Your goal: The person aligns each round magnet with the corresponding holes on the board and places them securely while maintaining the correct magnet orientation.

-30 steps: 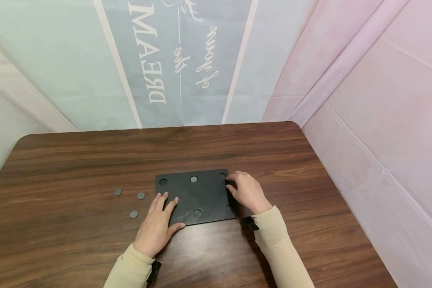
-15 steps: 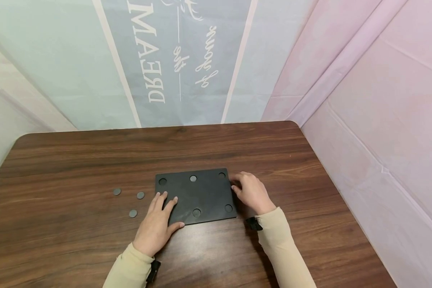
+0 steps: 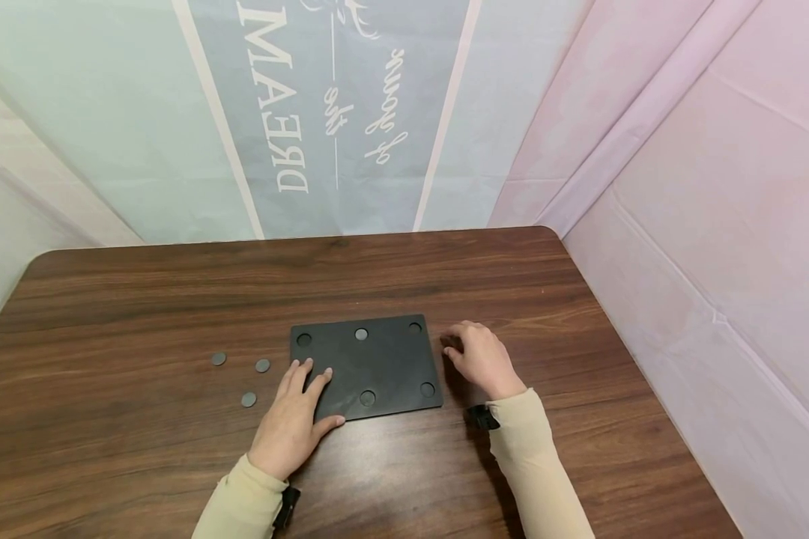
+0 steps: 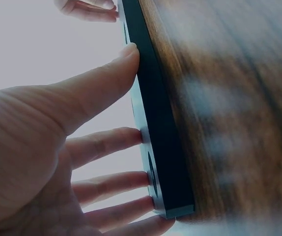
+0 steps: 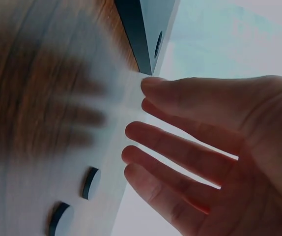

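A black rectangular board (image 3: 391, 367) with round recesses lies flat; one grey disc (image 3: 361, 335) sits in its back-middle recess. My left hand (image 3: 290, 427) rests with spread fingers on the board's left front corner. The left wrist view shows the thumb (image 4: 101, 91) along the front edge. Just off the board's right side, my right hand (image 3: 482, 359) hovers low with loosely bent fingers, nothing between them. Two discs, a nearer one (image 5: 92, 183) and another (image 5: 61, 220), lie on the table by its fingers; the hand hides them in the head view.
Left of the board, three loose grey discs (image 3: 262, 365) lie spread on the brown wood-grain table (image 3: 141, 299). A printed cloth (image 3: 357, 112) hangs behind the table's back edge, and a pale pink one (image 3: 728, 224) covers the right side.
My right hand has moved rightward, from over the board's right edge to the table beside it, uncovering the two right-hand recesses. The left hand stays in place on the board.
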`<state>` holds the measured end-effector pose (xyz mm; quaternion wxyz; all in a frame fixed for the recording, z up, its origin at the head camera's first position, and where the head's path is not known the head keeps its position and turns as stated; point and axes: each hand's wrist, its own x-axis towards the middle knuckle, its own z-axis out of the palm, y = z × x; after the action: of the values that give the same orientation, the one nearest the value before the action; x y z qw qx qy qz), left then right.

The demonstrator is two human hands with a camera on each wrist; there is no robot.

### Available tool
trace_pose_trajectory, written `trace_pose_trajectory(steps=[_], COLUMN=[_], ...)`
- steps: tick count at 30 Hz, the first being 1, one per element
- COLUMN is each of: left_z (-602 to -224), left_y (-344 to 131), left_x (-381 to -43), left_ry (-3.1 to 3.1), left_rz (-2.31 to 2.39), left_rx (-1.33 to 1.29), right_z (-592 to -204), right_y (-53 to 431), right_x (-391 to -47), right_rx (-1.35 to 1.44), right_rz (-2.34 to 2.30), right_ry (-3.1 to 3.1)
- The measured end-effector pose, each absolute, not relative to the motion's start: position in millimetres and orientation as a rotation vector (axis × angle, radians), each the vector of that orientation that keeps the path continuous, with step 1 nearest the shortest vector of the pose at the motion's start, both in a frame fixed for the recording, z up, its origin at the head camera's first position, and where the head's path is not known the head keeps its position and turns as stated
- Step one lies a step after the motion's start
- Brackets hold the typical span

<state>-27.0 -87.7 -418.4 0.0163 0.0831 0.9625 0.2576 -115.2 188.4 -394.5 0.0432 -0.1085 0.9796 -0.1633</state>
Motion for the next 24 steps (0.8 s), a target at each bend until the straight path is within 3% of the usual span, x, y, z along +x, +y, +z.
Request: trace_pose_trajectory(steps=[24], left_z=[-418.6], left_y=[-88.7], left_x=[-26.5], left_ry=[3.024], left_rz=[0.802], left_rx=[0.287], right_z=[-394.5], right_y=[202.8], right_x=[-116.4], right_rx=[-0.108], right_rz=[-0.443], right_ry=[2.987])
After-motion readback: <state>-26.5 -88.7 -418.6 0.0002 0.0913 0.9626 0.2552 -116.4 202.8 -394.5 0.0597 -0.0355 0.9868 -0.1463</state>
